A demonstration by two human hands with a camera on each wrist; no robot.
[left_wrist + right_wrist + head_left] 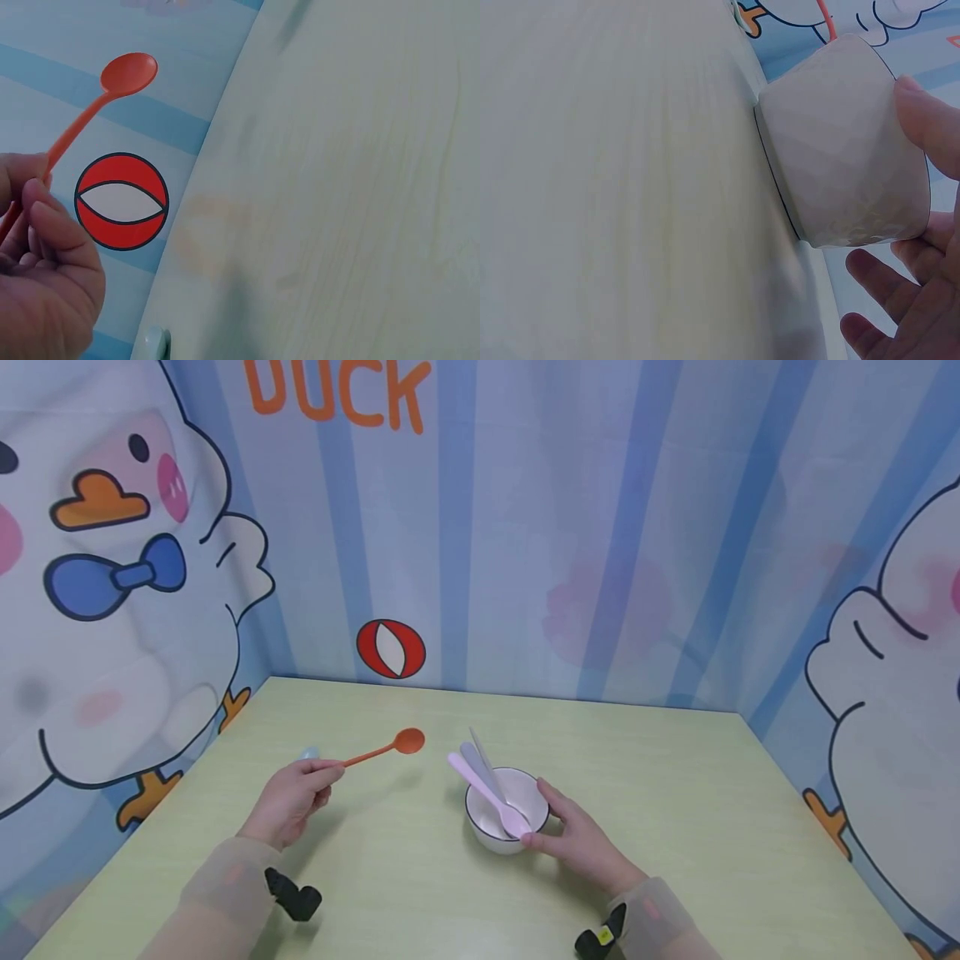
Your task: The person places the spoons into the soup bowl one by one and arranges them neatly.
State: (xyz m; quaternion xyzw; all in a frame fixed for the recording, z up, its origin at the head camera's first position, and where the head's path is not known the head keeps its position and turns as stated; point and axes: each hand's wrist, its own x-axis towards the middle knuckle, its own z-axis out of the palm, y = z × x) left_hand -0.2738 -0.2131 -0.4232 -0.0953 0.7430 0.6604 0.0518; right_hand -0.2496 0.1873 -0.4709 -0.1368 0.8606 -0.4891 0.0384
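A left hand (292,797) pinches an orange spoon (384,747) by its handle, raised above a pale green table (675,827). The right hand (577,839), fingers relaxed, touches a white bowl (504,814) holding pink and lilac spoons (483,785).

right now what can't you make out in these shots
- Spoon tips in the bowl: head view, the bowl wall hides the ends of the pink spoon and grey spoon.
- Orange spoon handle end: left wrist view, covered by the left hand.
- Bowl's inside: right wrist view shows only its outer wall.
- Pale thing past the left hand: too small.
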